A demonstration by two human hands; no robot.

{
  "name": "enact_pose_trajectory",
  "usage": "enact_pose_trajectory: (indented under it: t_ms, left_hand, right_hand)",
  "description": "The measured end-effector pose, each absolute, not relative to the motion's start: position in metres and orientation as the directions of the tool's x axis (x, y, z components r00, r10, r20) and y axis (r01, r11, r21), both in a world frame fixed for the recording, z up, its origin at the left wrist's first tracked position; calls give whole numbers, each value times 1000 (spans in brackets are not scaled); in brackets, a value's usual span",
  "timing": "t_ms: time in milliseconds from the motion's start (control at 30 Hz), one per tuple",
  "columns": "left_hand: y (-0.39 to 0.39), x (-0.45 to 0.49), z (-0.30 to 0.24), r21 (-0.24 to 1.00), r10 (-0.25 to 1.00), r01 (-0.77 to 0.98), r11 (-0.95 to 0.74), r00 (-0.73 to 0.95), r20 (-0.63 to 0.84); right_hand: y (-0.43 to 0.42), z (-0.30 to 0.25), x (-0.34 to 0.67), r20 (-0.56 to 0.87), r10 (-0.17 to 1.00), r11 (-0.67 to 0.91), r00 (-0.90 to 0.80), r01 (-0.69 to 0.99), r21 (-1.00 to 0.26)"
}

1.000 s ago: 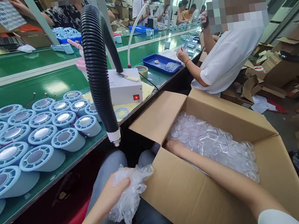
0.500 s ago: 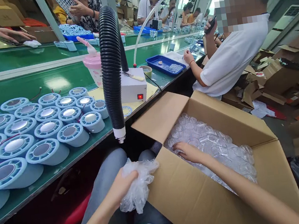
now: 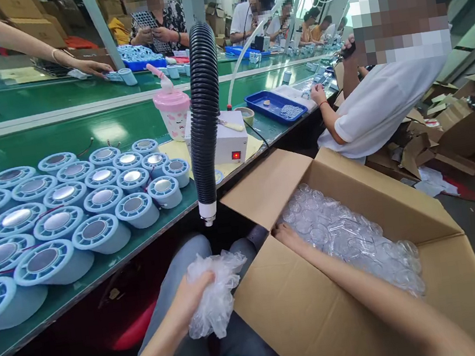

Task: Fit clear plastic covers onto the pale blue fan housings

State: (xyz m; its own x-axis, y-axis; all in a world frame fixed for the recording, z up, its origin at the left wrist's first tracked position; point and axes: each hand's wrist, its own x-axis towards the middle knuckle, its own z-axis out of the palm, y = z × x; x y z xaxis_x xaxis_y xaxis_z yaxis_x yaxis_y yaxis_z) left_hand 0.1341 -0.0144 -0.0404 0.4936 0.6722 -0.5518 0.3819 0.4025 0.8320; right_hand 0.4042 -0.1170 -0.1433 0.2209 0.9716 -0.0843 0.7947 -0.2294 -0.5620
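A crumpled clear plastic bag (image 3: 218, 295) is bunched up in my left hand (image 3: 195, 290), above my lap, with the thumb pressed over it. My right hand (image 3: 287, 236) reaches over the near flap into an open cardboard box (image 3: 308, 303), at its corner on the left. Its fingers dip down beside the clear round plastic pieces (image 3: 337, 229) that fill the box, so whether they grip anything is hidden. Left of my knees, on the bench, stand several rows of light blue round housings (image 3: 94, 230) with silver or grey discs on top.
A black flexible hose (image 3: 203, 106) hangs over the bench edge before a white box with a red switch (image 3: 235, 143). Behind are a pink-lidded cup (image 3: 173, 113) and a blue tray (image 3: 276, 108). A co-worker in a white shirt (image 3: 381, 104) sits at the right.
My right hand has moved down and left into the box corner, its fingers going out of sight. My left hand keeps the plastic bag. The view has shifted slightly left.
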Motion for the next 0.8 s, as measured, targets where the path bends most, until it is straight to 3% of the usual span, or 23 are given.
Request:
enact_pose_trajectory:
  t_ms: [133,300,400,500,600,700,800]
  left_hand:
    - [-13,136,-44,831,657,338,441,509,-556]
    - [-17,154,-47,894,664,310,324,598,-448]
    - [-22,167,-46,936,629,275,219,694,-351]
    - [-32,182,-41,963,563,234,136,781,-269]
    - [-44,201,-31,976,405,194,-100,904,-138]
    - [-54,225,-23,907,232,132,-400,972,-39]
    - [-59,251,-20,856,228,103,-507,974,17]
  right_hand:
    - [-165,-127,425,18,932,-284,362,759,-586]
    - [-228,-93,457,125,783,-360,609,608,-708]
    - [-250,-75,463,127,670,-381,732,485,-787]
    - [-251,-63,456,64,658,-351,750,381,-855]
    - [-240,-54,441,10,668,-295,744,277,-915]
    - [-228,-47,428,-29,672,-243,740,183,-953]
    - [-221,-42,420,-83,689,-205,720,84,-975]
